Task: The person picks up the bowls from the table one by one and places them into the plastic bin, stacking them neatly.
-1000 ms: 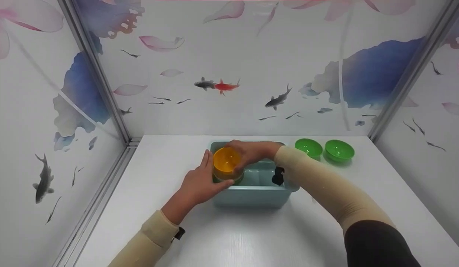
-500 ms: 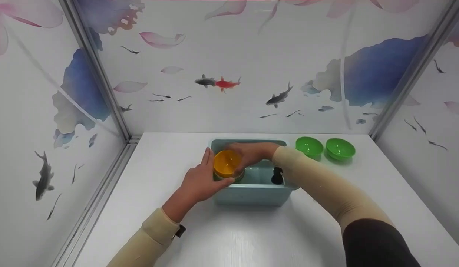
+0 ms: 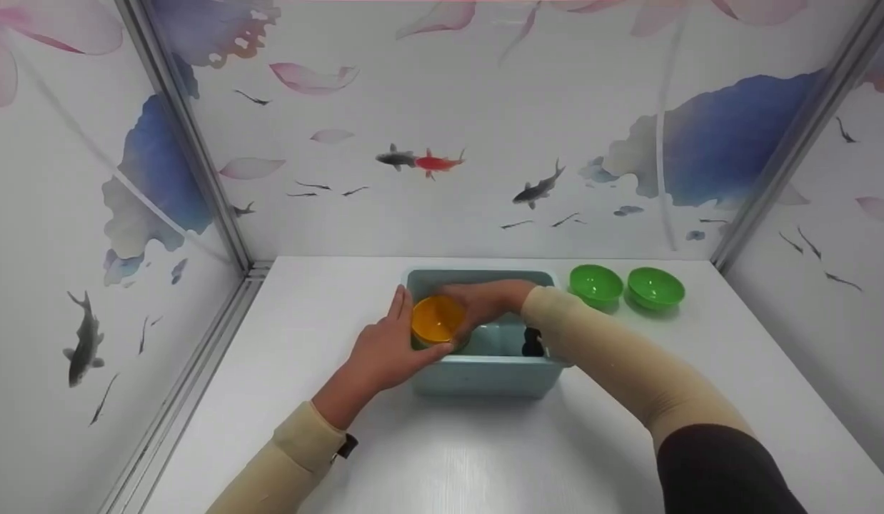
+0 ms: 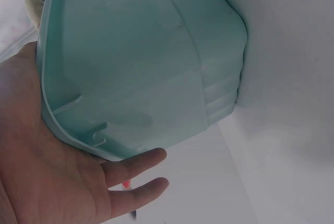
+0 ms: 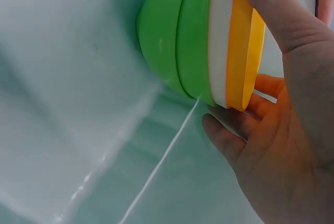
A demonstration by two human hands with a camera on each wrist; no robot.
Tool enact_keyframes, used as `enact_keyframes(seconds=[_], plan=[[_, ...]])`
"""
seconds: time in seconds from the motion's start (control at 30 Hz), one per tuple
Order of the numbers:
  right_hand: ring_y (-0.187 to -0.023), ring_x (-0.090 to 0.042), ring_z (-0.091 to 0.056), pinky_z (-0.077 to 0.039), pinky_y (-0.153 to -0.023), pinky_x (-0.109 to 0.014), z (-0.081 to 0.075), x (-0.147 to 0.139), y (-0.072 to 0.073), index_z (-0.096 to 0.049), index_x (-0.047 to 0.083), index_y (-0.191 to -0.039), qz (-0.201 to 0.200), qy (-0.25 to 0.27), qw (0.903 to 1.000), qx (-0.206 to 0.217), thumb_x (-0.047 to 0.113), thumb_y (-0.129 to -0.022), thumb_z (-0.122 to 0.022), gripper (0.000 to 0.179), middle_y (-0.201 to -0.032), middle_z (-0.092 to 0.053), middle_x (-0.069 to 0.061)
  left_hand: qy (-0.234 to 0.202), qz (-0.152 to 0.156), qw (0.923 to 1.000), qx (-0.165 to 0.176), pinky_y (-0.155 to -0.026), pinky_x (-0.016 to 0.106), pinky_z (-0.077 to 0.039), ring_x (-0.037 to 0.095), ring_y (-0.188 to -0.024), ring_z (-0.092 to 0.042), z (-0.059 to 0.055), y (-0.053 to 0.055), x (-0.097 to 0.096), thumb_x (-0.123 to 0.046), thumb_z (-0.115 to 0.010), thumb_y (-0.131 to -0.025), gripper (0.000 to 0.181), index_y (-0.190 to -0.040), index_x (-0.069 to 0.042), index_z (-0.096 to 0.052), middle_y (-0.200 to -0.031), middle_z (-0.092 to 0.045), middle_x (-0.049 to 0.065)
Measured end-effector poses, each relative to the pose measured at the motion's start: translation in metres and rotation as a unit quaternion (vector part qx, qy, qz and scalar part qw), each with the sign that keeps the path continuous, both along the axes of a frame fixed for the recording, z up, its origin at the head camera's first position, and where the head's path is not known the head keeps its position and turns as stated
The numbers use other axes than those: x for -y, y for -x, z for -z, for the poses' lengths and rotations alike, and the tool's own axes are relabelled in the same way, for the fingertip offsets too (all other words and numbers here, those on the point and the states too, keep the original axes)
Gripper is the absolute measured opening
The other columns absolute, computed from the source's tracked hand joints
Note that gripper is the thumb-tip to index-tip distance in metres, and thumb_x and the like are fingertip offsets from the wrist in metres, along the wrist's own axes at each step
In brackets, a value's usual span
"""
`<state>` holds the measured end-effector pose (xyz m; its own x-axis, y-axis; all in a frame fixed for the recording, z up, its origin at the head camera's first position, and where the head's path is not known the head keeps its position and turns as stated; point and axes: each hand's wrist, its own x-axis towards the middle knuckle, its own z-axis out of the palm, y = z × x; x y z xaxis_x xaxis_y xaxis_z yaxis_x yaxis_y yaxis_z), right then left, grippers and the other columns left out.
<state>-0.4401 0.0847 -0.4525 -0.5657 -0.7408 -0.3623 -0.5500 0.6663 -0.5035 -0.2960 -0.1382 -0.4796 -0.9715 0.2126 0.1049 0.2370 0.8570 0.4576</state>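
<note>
Head cam: orng bowl (image 3: pixel 435 319) mouth-up

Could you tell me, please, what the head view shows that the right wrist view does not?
Only the head view shows the two green bowls standing on the table and the fish-patterned wall. Only the right wrist view clearly shows, side-on, green layers and a white layer beneath the orange bowl. Both show the orange bowl, the right hand holding it, and part of the blue bin.
</note>
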Motion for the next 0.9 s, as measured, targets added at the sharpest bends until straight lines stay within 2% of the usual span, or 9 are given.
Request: enact_keyframes(seconds=[0.27, 0.43, 0.53, 0.73, 0.9], plan=[[-0.135, -0.026, -0.052, -0.041, -0.123, -0.053, -0.0009, 0.0018, -0.0030, -0.031, 0.023, -0.171, 0.014, -0.008, 0.9999, -0.002, 0.048, -0.087, -0.095, 0.109, -0.157, -0.051, -0.002, -0.002, 0.001, 1.0000, -0.004, -0.096, 0.045, -0.062, 0.034, -0.107, -0.070, -0.0027, -0.0009, 0.0003, -0.083, -0.064, -0.095, 0.126, -0.177, -0.003, -0.013, -0.185, -0.013, 0.014], [-0.132, -0.025, -0.054, -0.044, -0.120, -0.051, 0.0010, 0.0030, -0.0024, -0.031, 0.022, -0.170, 0.001, 0.001, 1.0000, 0.004, 0.044, -0.086, -0.097, 0.109, -0.154, -0.053, -0.002, -0.004, 0.004, 1.0000, 0.001, -0.104, 0.049, -0.059, 0.038, -0.123, -0.069, -0.0017, -0.0017, 0.0010, -0.087, -0.060, -0.094, 0.128, -0.177, -0.004, -0.011, -0.185, -0.011, 0.013], [-0.131, -0.025, -0.055, -0.046, -0.119, -0.050, 0.0005, 0.0035, -0.0024, -0.033, 0.020, -0.168, -0.005, 0.007, 0.9999, 0.006, 0.041, -0.085, -0.097, 0.108, -0.152, -0.054, -0.003, -0.004, 0.004, 1.0000, 0.003, -0.102, 0.049, -0.059, 0.038, -0.121, -0.070, -0.0015, -0.0014, 0.0010, -0.089, -0.059, -0.093, 0.129, -0.177, -0.003, -0.010, -0.185, -0.010, 0.013], [-0.133, -0.026, -0.053, -0.044, -0.121, -0.051, -0.0014, 0.0033, -0.0031, -0.033, 0.019, -0.169, 0.007, -0.003, 1.0000, 0.003, 0.045, -0.083, -0.098, 0.111, -0.154, -0.053, -0.003, -0.004, 0.003, 1.0000, 0.004, -0.095, 0.045, -0.061, 0.034, -0.108, -0.070, -0.0014, -0.0010, -0.0002, -0.087, -0.061, -0.093, 0.129, -0.177, -0.003, -0.011, -0.185, -0.011, 0.014], [-0.138, -0.027, -0.052, -0.042, -0.123, -0.052, -0.0061, 0.0009, -0.0009, -0.035, 0.017, -0.170, -0.008, 0.005, 0.9998, -0.015, 0.046, -0.086, -0.096, 0.108, -0.161, -0.051, -0.006, -0.004, 0.002, 1.0000, 0.005, -0.100, 0.048, -0.060, 0.036, -0.114, -0.070, -0.0016, -0.0006, 0.0002, -0.087, -0.061, -0.093, 0.129, -0.177, -0.003, -0.011, -0.185, -0.012, 0.014]])
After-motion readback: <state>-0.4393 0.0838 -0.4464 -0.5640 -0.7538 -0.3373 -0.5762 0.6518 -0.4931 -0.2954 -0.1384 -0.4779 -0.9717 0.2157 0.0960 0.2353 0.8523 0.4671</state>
